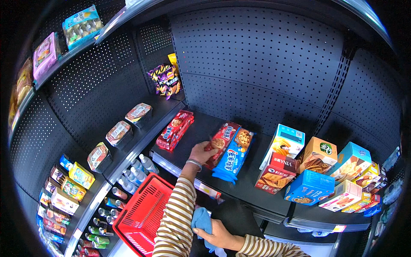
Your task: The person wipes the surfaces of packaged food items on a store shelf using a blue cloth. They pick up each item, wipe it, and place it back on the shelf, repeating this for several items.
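Note:
My left hand [203, 153] reaches onto the black shelf, its fingers on the left edge of a red cookie packet [221, 143]. A blue cookie packet [235, 154] lies against the right side of that packet, slightly overlapping it. Further left on the same shelf lie stacked red cookie packets [175, 130]. Lower down, in front of the shelf edge, my right hand [219, 234] grips a crumpled blue cloth [202, 221]. Whether the left fingers are closed around the red packet or only touch it cannot be told.
A red plastic shopping basket [146, 212] stands below, left of my left arm. Boxed biscuits [310, 188] fill the shelf's right part. Packaged tubs [118, 133] sit on the left shelf, above bottles [138, 173] and cans [102, 239]. A perforated black back panel [257, 64] rises behind.

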`<state>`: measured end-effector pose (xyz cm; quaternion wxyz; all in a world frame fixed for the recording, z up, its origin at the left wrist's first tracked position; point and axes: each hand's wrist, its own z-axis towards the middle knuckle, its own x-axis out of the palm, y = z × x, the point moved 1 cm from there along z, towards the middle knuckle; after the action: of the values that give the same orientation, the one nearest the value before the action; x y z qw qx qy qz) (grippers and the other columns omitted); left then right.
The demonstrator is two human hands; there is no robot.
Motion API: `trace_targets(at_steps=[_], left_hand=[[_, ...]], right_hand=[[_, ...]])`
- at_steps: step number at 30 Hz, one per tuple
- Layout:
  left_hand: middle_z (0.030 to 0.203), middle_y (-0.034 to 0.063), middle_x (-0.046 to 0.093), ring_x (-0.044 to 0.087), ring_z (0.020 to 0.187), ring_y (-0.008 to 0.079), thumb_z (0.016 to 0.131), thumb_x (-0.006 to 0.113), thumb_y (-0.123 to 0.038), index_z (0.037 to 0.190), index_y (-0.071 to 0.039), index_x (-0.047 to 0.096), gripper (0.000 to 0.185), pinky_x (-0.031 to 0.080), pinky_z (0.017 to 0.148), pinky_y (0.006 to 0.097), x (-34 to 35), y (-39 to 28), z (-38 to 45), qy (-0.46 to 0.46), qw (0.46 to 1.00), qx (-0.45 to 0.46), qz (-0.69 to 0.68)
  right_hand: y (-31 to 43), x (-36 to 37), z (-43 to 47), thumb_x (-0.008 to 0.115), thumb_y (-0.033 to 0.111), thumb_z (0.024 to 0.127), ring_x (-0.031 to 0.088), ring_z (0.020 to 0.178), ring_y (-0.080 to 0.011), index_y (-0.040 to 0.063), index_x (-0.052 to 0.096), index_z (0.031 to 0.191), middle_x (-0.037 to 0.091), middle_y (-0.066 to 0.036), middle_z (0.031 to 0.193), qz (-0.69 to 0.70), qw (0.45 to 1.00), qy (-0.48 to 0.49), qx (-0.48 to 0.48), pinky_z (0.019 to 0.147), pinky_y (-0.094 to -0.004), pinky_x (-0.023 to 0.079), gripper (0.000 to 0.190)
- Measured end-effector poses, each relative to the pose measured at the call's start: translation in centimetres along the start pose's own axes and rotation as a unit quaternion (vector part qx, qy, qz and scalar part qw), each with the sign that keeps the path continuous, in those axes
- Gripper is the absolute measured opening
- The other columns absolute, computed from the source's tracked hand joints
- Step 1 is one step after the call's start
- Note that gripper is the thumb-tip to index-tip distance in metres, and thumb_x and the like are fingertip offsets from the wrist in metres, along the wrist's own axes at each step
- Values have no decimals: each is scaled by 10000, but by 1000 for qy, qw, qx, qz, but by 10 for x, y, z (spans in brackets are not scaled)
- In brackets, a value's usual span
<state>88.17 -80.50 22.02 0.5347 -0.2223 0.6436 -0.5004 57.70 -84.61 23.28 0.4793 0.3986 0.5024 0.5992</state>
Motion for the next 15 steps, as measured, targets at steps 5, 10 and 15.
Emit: trace_targets(at_steps=[5,10,15], left_hand=[[976,143,727,684,862,187,828,772,-355,1151,18,679,502,534,793,336,24,-25,-12,98,994,27,32],[1017,207,719,696,947,294,865,713,-437,1156,28,671,551,516,870,375,64,-37,-23,111,990,51,70],[995,232,704,680,966,358,885,689,-422,1073,45,684,504,519,871,409,30,-53,-18,-10,995,29,95]], right_hand=[[-1,1,-1,682,164,926,625,618,-197,7,611,881,654,-99,715,-7,1000,-4,-1,599,-346,492,178],[3,0,-2,695,157,913,642,618,-221,-6,616,900,657,-112,710,-22,999,-21,-30,596,-355,500,182],[6,1,0,696,182,913,649,613,-228,-2,631,891,664,-119,716,-21,1000,-13,-19,590,-355,500,197]])
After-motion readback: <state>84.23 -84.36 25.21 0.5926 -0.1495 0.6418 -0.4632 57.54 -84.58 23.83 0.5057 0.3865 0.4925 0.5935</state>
